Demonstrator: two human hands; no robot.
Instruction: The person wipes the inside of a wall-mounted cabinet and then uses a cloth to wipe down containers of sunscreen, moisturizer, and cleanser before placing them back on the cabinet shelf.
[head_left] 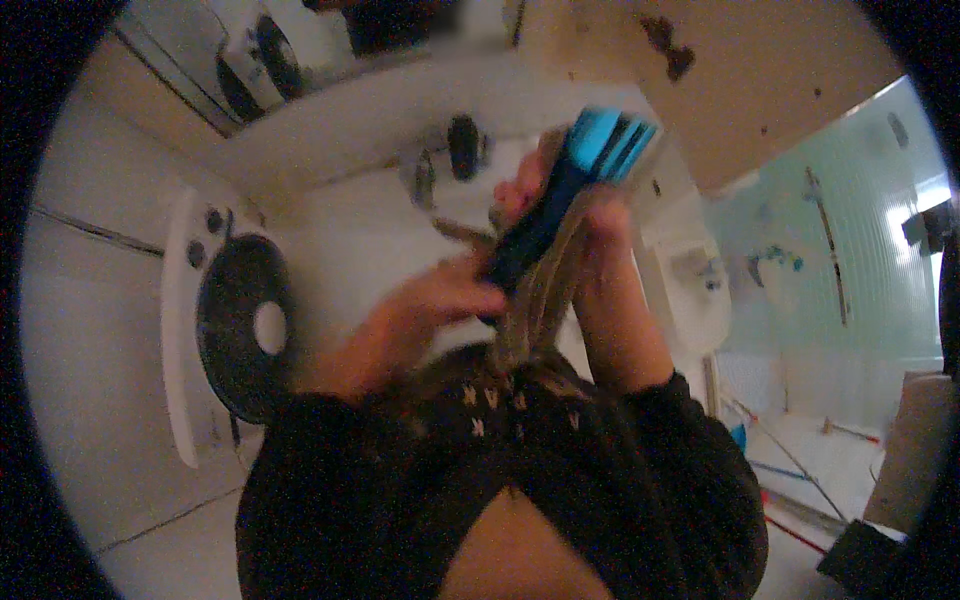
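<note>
Brown, long strands of hair point(543, 305) stretch from the centre toward one o'clock, held in our right hand point(606, 222). Alongside them, also toward one o'clock, we see a slim, dark-blue tool point(542, 222), blurred, its broad bright-blue head point(597, 140) striped dark; our left hand point(435, 300) is wrapped around the tool's lower end.

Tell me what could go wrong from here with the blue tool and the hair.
The hair runs close alongside the blue tool, so strands might snag.

The left hand is at the tool's lower end, so the tool could tip or slip.

The right hand is close to the tool's head, so fingers might get bumped.
</note>
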